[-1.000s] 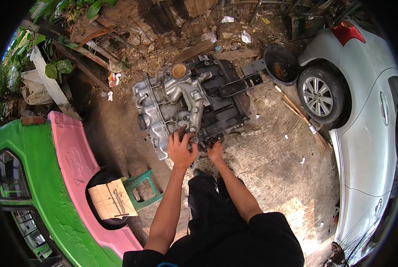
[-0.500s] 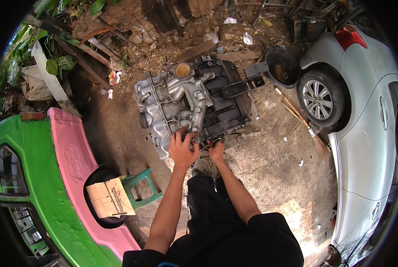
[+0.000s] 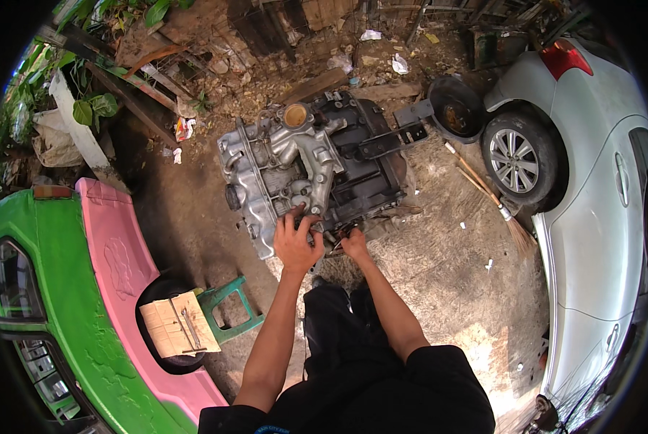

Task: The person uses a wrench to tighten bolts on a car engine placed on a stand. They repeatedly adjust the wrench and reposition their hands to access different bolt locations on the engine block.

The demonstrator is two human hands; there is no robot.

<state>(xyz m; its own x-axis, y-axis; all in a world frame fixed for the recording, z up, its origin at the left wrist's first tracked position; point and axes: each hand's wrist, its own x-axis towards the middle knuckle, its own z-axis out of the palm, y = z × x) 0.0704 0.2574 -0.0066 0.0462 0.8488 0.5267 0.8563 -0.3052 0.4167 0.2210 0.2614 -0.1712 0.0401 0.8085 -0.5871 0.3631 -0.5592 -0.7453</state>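
Note:
A large engine point(image 3: 325, 171) lies on the ground in front of me, silver-metal on its left and black on its right. My left hand point(image 3: 297, 242) rests on its near edge, fingers apart and bent over the metal by the intake manifold point(image 3: 317, 173). Just to the right, my right hand point(image 3: 354, 244) is closed low against the engine's near side. A thin shiny piece shows beside its fingertips, too small to name. The engine and the fingers themselves hide what the right hand grips.
A green stool point(image 3: 231, 309) and cardboard point(image 3: 166, 323) with metal tools stand left, by a green and pink car point(image 3: 117, 253). At right are a silver car point(image 3: 591, 253), a broom point(image 3: 508, 210) and a black basin point(image 3: 443, 94). Scrap wood and litter lie beyond the engine.
My right hand has turned slightly at the engine's near side, and the shiny piece by its fingers has shifted angle. My left hand stays in place on the engine.

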